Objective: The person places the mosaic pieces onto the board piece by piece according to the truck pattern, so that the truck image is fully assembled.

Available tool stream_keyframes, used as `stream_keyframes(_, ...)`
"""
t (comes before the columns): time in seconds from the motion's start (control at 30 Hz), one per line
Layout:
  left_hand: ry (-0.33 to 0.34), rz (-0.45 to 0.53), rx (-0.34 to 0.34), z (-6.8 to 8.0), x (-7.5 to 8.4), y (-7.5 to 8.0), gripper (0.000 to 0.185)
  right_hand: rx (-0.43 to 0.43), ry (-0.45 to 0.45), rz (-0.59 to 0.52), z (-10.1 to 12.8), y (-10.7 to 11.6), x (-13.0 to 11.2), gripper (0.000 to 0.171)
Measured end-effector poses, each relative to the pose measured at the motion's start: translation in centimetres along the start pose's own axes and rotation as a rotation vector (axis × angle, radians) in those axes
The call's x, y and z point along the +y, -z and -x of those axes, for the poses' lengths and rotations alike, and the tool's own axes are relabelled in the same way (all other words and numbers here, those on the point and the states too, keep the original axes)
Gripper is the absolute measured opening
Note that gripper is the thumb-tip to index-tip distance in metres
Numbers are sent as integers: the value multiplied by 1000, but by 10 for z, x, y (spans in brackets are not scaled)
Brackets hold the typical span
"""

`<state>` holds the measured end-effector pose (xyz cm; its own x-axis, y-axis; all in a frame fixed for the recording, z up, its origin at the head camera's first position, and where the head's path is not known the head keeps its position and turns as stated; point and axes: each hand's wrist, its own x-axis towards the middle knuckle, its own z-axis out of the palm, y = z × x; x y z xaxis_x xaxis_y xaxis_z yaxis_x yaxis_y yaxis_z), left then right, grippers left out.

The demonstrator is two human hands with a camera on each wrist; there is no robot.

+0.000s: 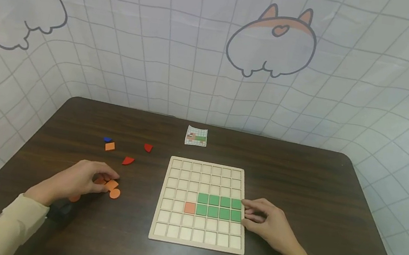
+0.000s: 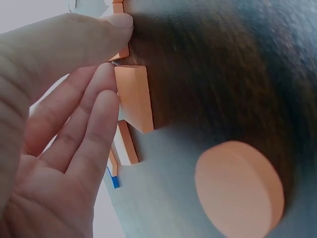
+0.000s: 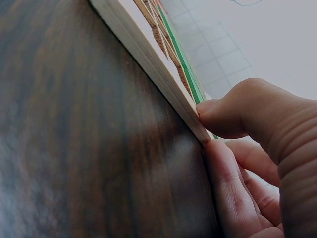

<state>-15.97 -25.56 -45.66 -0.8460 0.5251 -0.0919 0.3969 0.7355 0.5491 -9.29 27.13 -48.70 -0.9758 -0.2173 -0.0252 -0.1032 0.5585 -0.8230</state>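
Observation:
In the head view my left hand (image 1: pixel 84 177) is low over several orange pieces on the left of the table, thumb and fingers apart around them. Its fingertips are right at an orange block (image 2: pixel 136 96) in the left wrist view, and the thumb overlaps another orange piece. A round orange piece (image 1: pixel 115 193) lies beside the hand. My right hand (image 1: pixel 269 222) touches the right edge of a pale wooden grid board (image 1: pixel 196 243) with its thumb and fingertips. On the board sit two rows of green squares (image 1: pixel 218 207) and an orange-red square (image 1: pixel 189 207).
Farther back on the left lie red quarter-round pieces (image 1: pixel 128 161), an orange square (image 1: pixel 110 146) and a blue piece (image 1: pixel 107 140). A small printed pattern card (image 1: pixel 196 136) lies behind the board. A white grid-patterned curtain (image 1: pixel 141 46) surrounds the dark table (image 1: pixel 301 174).

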Motion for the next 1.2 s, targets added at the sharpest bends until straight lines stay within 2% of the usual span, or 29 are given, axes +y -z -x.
stream_keyframes(0.13, -17, 0, 22, -2, 0, -2, 30, 4, 11, -3, 1, 0, 0, 48)
stream_keyframes(0.43, -10, -25, 61, -6, 3, -7, 25, -5, 13, -7, 1, 0, 1, 48)
stream_keyframes(0.67, -6, -7, 87, -7, 6, -8, 24, -8, 0, -10, 0, 0, 1, 49)
stream_keyframes(0.93, -11, 0, 152, -9, 7, -14, 24, -11, -4, 0, 0, -1, 1, 49)
stream_keyframes(1.2, 20, 26, 133, -15, 18, -17, 23, -4, -7, 3, 1, 0, 1, 49)
